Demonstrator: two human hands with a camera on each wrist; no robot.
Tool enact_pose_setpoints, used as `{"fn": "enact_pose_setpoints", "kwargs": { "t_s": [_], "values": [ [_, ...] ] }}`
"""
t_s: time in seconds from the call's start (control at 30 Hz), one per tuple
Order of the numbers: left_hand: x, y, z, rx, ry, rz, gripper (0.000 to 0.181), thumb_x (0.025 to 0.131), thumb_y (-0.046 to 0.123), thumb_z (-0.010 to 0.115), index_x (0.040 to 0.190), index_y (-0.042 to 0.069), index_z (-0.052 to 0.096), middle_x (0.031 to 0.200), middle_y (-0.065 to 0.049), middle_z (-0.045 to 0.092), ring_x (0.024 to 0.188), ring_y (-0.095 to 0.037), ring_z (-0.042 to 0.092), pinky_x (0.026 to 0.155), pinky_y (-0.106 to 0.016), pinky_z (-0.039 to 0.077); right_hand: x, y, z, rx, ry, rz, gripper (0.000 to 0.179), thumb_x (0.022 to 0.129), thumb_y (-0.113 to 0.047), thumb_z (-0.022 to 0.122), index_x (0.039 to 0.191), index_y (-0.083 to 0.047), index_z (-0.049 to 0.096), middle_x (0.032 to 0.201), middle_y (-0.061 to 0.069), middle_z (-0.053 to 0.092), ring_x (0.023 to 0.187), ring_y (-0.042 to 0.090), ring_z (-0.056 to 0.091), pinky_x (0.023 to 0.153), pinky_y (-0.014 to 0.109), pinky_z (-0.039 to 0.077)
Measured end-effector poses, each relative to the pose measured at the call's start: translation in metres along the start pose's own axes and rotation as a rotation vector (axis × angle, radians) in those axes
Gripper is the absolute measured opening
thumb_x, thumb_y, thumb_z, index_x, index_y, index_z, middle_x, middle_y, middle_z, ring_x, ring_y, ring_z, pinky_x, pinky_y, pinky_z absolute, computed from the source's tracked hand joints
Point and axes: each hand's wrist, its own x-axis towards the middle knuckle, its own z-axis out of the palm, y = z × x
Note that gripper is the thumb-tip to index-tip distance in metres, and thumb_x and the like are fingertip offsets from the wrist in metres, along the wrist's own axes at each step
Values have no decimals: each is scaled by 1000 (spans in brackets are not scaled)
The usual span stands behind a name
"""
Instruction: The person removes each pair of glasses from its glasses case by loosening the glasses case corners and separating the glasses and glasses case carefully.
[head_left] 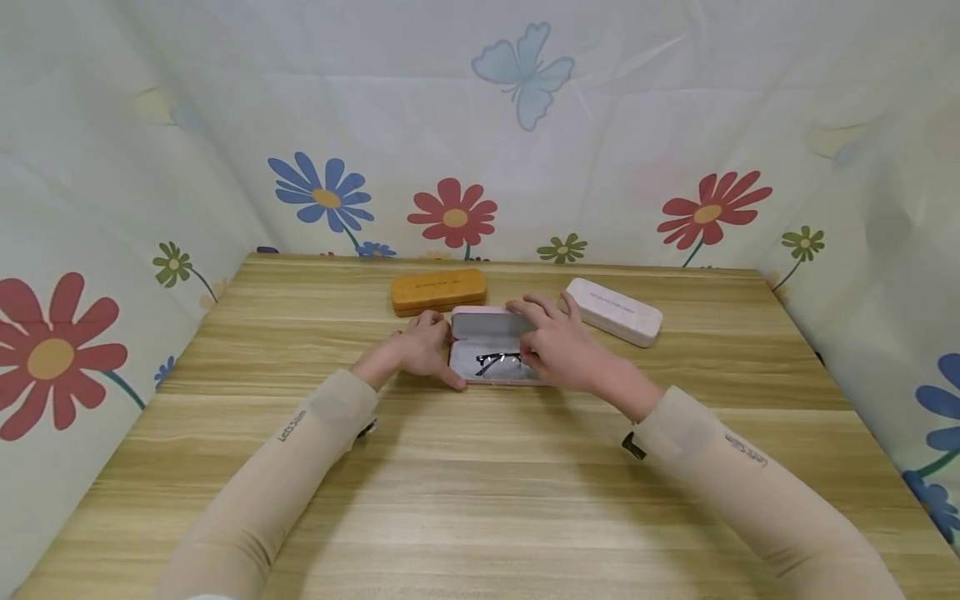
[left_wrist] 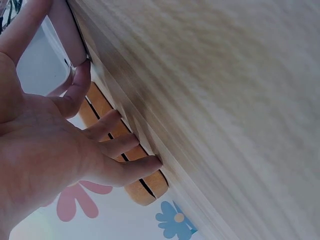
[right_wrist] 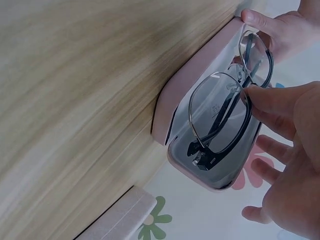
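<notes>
A pink glasses case point(head_left: 459, 367) stands with its lid up in the middle of the table, its grey lining showing. My right hand point(head_left: 562, 348) pinches a pair of glasses point(right_wrist: 220, 127) near the bridge between thumb and index finger. The glasses have clear lenses, a thin metal lower rim and black temples folded behind; in the right wrist view they are tilted over the case. My left hand point(head_left: 426, 343) holds the case's left end with thumb and index finger, as the left wrist view shows. Its other fingers spread near an orange glasses case point(left_wrist: 150, 187).
The orange case point(head_left: 438, 292) lies closed behind the pink case's left end. At the back right lies a closed white glasses case point(head_left: 615, 311), close to my right hand. A flowered cloth point(head_left: 600, 183) hangs behind the wooden table point(head_left: 465, 483).
</notes>
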Motion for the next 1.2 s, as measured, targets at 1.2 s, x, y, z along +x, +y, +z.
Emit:
{"fn": "enact_pose_setpoints", "kwargs": {
  "t_s": [1.2],
  "values": [
    [2, -3, 1, -26, -2, 8, 80, 72, 57, 89, 125, 9, 55, 160, -19, 22, 146, -39, 20, 108, -69, 25, -20, -19, 3, -12, -45, -34, 13, 93, -16, 77, 81, -20, 74, 159, 14, 39, 149, 36, 24, 113, 73, 0]
  ]
}}
